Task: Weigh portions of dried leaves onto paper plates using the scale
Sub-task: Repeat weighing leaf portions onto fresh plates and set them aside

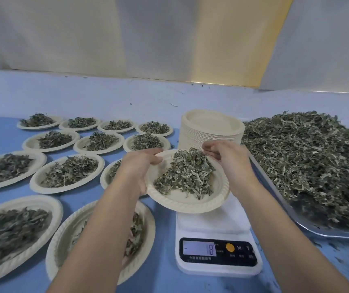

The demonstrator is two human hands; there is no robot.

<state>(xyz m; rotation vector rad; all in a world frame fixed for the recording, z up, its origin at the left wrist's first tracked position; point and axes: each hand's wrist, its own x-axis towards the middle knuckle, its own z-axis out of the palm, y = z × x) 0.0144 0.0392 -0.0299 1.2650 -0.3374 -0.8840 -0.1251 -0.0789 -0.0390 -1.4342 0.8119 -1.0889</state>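
We are reading "18" with a small dash at its left on the lit display (200,248) of the scale (218,253). Right of the display, past an orange button (230,247), "M" and "T" are showing; smaller print below is staying unreadable.

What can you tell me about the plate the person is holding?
The paper plate is round, cream-coloured, with a ridged rim. A loose heap of dried green leaves sits on it. It tilts toward the camera, raised above the white scale rather than lying flat on it. The left hand has a grip on its left edge; the right hand is at its far right edge.
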